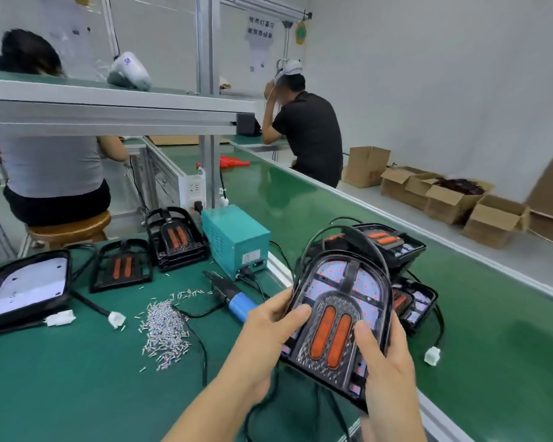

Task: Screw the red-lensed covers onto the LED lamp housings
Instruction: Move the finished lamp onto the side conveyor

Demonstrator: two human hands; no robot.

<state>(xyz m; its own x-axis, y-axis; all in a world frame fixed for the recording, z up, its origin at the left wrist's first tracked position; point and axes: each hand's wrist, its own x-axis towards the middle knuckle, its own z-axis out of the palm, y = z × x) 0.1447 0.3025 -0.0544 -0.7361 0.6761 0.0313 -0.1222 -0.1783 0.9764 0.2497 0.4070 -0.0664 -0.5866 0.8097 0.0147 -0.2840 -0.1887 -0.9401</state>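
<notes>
Both hands hold one LED lamp housing (342, 288) with a red-lensed cover (331, 336) lying on it, lifted above the green bench. My left hand (268, 327) grips its left edge, thumb on the cover. My right hand (387, 362) grips the right edge, thumb pressing beside the red lenses. A blue electric screwdriver (233, 298) lies on the bench just left of my left hand. A pile of small silver screws (165, 330) is spread further left. Loose covers (122, 266) and a stack (178, 237) sit at the back.
A teal power box (237, 237) stands behind the screwdriver. More housings with cables (409, 301) are piled on the conveyor belt (300, 199) to the right. An open housing (23, 288) lies at far left. Two people sit ahead; cardboard boxes (492, 218) line the floor.
</notes>
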